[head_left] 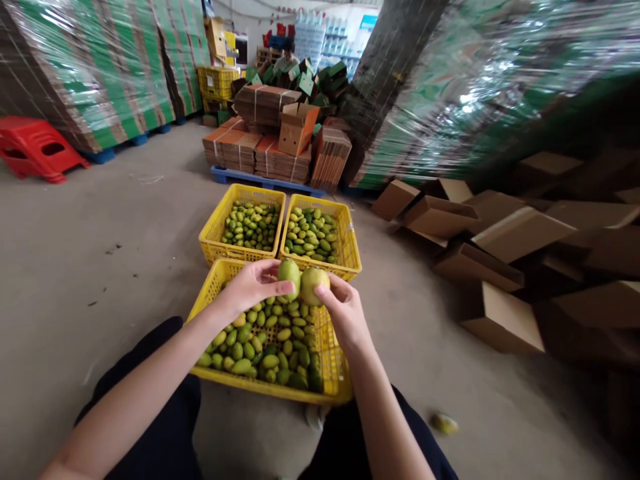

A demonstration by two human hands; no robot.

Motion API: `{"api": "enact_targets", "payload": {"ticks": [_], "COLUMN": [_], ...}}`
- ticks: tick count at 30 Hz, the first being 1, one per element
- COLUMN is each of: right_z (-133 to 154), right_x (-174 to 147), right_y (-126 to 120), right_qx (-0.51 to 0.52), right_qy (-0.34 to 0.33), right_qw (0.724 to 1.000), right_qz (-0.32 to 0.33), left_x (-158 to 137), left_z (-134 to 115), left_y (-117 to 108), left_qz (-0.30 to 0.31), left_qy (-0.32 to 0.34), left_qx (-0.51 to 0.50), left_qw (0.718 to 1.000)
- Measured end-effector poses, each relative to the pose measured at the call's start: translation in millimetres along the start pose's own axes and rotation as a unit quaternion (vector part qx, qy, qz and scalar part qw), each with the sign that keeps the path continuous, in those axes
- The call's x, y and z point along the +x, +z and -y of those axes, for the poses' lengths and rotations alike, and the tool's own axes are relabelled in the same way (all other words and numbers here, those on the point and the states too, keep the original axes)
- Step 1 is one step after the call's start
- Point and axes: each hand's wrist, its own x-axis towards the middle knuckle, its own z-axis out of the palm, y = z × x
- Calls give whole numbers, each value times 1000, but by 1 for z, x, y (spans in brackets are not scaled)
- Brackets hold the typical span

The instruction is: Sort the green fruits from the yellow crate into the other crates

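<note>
My left hand (260,283) is closed around a green mango (289,279), thumb in front and fingers behind. A rounder, yellow-green mango (313,285) is held between the thumb and fingers of my right hand (345,310). The two fruits are side by side and seem to touch. Both hands are above the far part of the nearest yellow crate (250,388). Inside that crate lie many loose green and yellowish mangoes (270,362), with its mesh bottom showing between some of them.
Two more yellow crates (213,248) (353,247) of mangoes stand just beyond. Flattened cartons (235,150) are stacked on a blue pallet (250,180). Open cardboard boxes (520,233) lie at right, and a red stool (43,147) stands left. One fruit (444,423) is on the floor. A person (287,59) is far back.
</note>
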Motion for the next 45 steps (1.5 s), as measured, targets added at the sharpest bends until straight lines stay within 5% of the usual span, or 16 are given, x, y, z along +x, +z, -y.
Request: {"api": "enact_targets", "payload": {"ticks": [14, 24, 27, 30, 35, 39, 45], "right_z": [0, -3, -7, -10, -10, -13, -9], "right_x": [1, 4, 5, 4, -1, -2, -1], "right_y": [7, 5, 6, 8, 8, 7, 7], "right_qx": [38, 45, 20, -86, -300, -310, -208], "right_qy": [90, 130, 74, -75, -254, -260, -187], "right_qw": [995, 990, 997, 992, 915, 910, 957], "right_qz": [-10, 7, -18, -50, -92, -94, -83], "left_x": [5, 4, 4, 4, 2, 2, -1], "left_z": [8, 7, 6, 6, 6, 5, -1], "left_y": [-17, -16, -18, -19, -21, -23, -22], "left_qz": [61, 39, 24, 13, 6, -25, -36], "left_qy": [-147, -92, -7, 73, 139, 170, 105], "left_qx": [-61, -2, 63, 140, 212, 235, 207], "left_qw": [985, 995, 998, 987, 967, 957, 972]}}
